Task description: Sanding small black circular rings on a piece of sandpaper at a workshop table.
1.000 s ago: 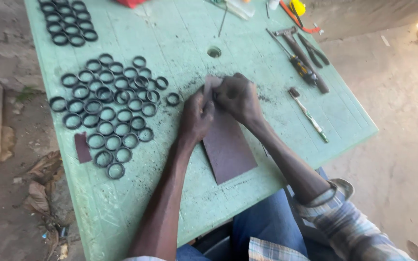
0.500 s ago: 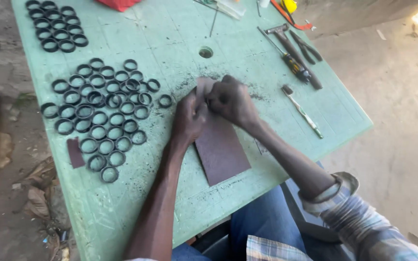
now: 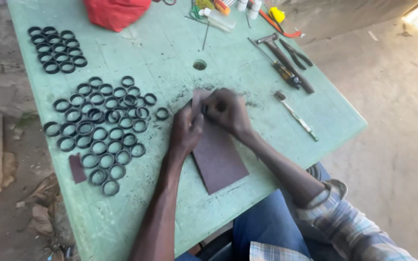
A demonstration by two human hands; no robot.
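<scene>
A green plastic table (image 3: 122, 53) fills most of the view, its round centre hole (image 3: 199, 65) at about 12 o'clock from the hands. A brown sheet of abrasive paper (image 3: 218, 159) lies flat on it, running from under the hands toward 5 o'clock. At 9 o'clock from the hands spreads a large cluster of black rings (image 3: 100, 130), with a smaller group of rings (image 3: 56, 49) well apart at 10 o'clock. A red bag (image 3: 114, 12) sits at 11 o'clock at the far edge. At 2 o'clock lie a hammer (image 3: 286, 62) and pliers (image 3: 296, 54), and a thin file (image 3: 296, 116) lies at 3 o'clock.

The left hand (image 3: 186, 130) presses on the near-left part of the sheet's upper end, fingers curled. The right hand (image 3: 228, 111) is closed over a small dark piece (image 3: 204, 109) (too hidden to tell whether it is a ring), held against the sheet's far end, between the two hands, at the left hand's 1 o'clock.
</scene>
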